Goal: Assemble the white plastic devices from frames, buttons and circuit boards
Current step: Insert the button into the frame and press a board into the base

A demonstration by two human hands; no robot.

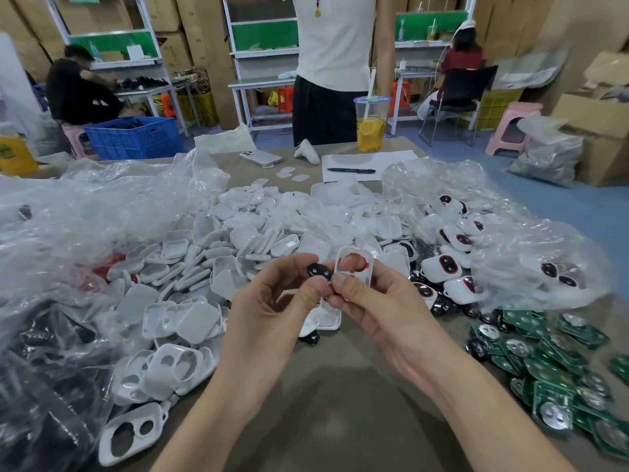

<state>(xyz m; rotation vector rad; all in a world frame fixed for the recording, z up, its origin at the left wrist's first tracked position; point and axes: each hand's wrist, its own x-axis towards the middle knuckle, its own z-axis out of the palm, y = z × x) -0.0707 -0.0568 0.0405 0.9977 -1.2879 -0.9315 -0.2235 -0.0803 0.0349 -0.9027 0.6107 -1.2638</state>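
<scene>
My left hand [272, 301] pinches a small black button pad [320, 271] between thumb and fingers. Right beside it, my right hand [371, 301] holds a white plastic frame [354, 267] upright, with a red ring inside its opening. Button pad and frame touch at the frame's left edge. Below my hands a white shell [326, 318] and another black button [311, 337] lie on the table. White frames with two holes [132, 434] sit at the lower left. Green circuit boards [551, 366] are heaped at the right.
A big pile of white covers [258, 229] fills the middle, with clear plastic bags [85, 212] left and right. Finished white devices [442, 267] lie at the right. At the far edge stand a drink cup [371, 124], a pen [350, 170], a phone [260, 158] and a person [335, 63].
</scene>
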